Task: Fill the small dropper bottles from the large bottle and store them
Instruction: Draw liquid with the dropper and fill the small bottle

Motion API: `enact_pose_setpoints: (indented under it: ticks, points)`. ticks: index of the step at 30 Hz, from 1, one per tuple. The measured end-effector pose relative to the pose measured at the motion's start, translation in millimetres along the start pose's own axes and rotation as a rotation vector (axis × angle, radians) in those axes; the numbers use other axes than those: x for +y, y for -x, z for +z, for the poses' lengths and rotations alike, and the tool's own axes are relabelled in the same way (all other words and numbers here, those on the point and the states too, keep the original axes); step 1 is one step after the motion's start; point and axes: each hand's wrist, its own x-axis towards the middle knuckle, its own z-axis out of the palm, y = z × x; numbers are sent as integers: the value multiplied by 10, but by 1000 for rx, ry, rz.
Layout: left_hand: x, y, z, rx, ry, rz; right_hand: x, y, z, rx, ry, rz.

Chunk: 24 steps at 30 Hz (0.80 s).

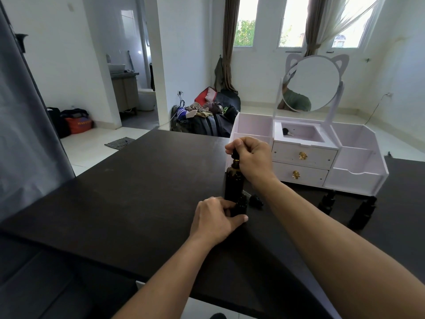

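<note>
You get one view only, head-worn, wide-angle, looking forward and down across the dark matte desk (128, 192). Both forearms enter from the bottom edge, close to the lens. The white wooden organiser with round cat-ear mirror (308, 155) sits beyond, windows behind.

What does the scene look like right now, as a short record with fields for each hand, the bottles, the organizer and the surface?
left hand: grips a small dropper bottle standing on the table
right hand: pinches the dropper top at the mouth of the large bottle
large bottle: dark, upright, just behind the small one
other small bottles: two, capped, standing to the right
loose cap: lying beside the large bottle
organizer: white, round mirror, two drawers closed
table: dark
</note>
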Motion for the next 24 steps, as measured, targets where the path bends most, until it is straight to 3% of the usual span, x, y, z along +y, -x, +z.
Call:
enact_pose_setpoints:
  ticks: [11,15,24]
  points:
    - [9,21,-20,2,0,8,-123,-26,-50,-80,112,5]
    - [12,24,-23,-5,-27,10,-237,-58,-103,0,-26,25]
    - [36,9,-32,-30,-84,10,-601,-76,-316,140,-104,-170]
